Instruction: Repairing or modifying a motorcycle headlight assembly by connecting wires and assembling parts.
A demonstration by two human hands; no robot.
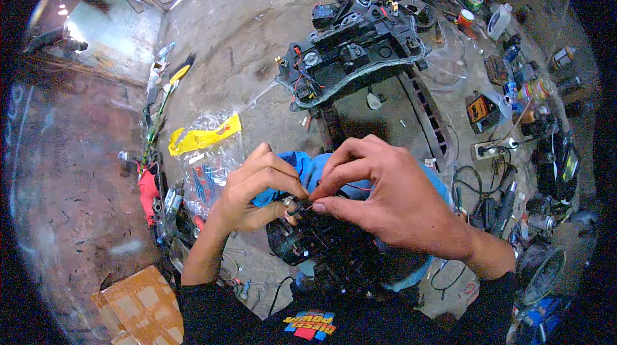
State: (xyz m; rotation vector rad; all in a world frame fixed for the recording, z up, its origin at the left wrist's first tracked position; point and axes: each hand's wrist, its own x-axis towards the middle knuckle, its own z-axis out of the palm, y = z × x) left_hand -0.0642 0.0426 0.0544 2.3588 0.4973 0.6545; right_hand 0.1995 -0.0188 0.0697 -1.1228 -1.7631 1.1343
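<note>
My left hand [254, 190] has its fingers curled down onto small fittings at the top of a black assembly [328, 255], which sits in front of me. My right hand [379, 197] pinches with thumb and forefinger just beside the left fingertips; what lies between them, perhaps a thin wire, is too small to make out. A red wire [357, 187] runs behind my right fingers. Blue cloth or padding [427, 184] shows beneath and behind the assembly and both hands.
A large black moulded housing [353, 55] with wires lies ahead on a dark frame [424, 113]. Yellow plastic [204, 136] and clear wrapping are at left. Tools, containers and cables [488, 203] line the right; cardboard [138, 306] is lower left, near a rusty panel [71, 171].
</note>
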